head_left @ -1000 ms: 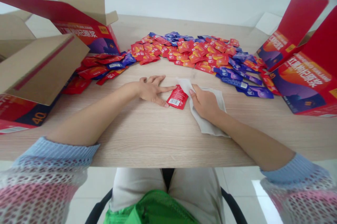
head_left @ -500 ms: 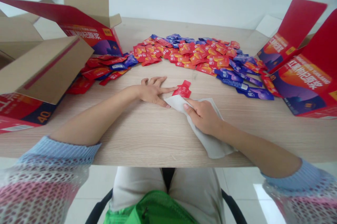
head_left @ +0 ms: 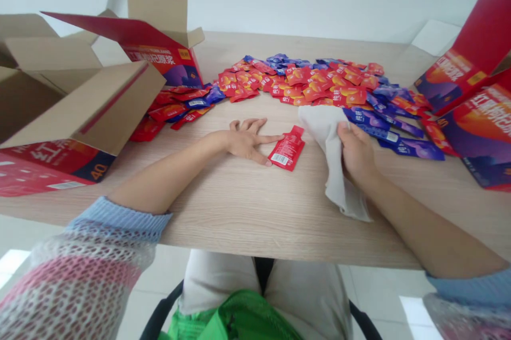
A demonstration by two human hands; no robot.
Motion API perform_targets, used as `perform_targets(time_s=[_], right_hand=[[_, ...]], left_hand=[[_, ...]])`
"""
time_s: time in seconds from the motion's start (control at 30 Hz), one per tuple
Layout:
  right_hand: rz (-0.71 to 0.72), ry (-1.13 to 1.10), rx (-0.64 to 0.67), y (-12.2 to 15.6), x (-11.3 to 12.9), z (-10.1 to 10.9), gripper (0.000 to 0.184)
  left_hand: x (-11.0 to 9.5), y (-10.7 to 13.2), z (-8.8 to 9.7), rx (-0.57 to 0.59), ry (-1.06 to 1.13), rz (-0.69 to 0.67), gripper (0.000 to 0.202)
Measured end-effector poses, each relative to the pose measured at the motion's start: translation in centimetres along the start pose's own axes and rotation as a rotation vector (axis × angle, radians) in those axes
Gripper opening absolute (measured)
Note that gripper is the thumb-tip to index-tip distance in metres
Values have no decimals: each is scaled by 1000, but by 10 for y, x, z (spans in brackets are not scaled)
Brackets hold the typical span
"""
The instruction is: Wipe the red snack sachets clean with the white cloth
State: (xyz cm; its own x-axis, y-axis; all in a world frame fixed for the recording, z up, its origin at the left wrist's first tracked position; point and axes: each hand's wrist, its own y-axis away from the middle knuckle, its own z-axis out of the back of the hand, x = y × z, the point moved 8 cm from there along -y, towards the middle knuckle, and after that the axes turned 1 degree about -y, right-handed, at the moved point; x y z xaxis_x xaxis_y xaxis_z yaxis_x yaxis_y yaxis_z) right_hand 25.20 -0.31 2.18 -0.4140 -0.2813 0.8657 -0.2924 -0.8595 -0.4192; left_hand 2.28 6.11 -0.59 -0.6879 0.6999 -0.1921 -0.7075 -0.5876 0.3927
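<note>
A red spouted pouch (head_left: 288, 149) lies flat in the middle of the table, barcode side up. My left hand (head_left: 249, 140) rests spread on the table just left of it, with the index fingertip touching the pouch's upper left edge and the thumb at its lower left corner. To the right, my right hand (head_left: 356, 151) grips a white cloth (head_left: 329, 135) between thumb and fingers. The cloth hangs in folds, raised off the pouch. Its upper part is near the pile of red and blue pouches (head_left: 307, 83).
Open cartons stand at the left: one in front (head_left: 80, 122), another behind (head_left: 163, 58). Two red cartons (head_left: 451, 71) are at the right. More pouches (head_left: 171, 111) lie beside the left cartons. The table's front edge (head_left: 255, 255) runs above my lap.
My right hand has lifted the cloth off the pouch and moved it right and away from me, uncovering the pouch's barcode. My left hand stays at the pouch. The view has shifted slightly.
</note>
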Motion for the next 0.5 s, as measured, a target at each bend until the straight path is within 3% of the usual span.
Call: perform_targets(time_s=[0.07,0.2,0.27,0.5], right_hand=[[32,129,48,4,6,-12,36],[92,529,322,22,16,-58,42],[128,628,429,30,20,-74,45],[349,487,640,57,49,-87,42]], left_hand=[[2,-2,0,-5,3,5,91],[9,-7,-4,-47,-12,-1,89],[12,-9,-6,-67,-21,-1,87],[10,-5,-4,-82,-31,0,83]])
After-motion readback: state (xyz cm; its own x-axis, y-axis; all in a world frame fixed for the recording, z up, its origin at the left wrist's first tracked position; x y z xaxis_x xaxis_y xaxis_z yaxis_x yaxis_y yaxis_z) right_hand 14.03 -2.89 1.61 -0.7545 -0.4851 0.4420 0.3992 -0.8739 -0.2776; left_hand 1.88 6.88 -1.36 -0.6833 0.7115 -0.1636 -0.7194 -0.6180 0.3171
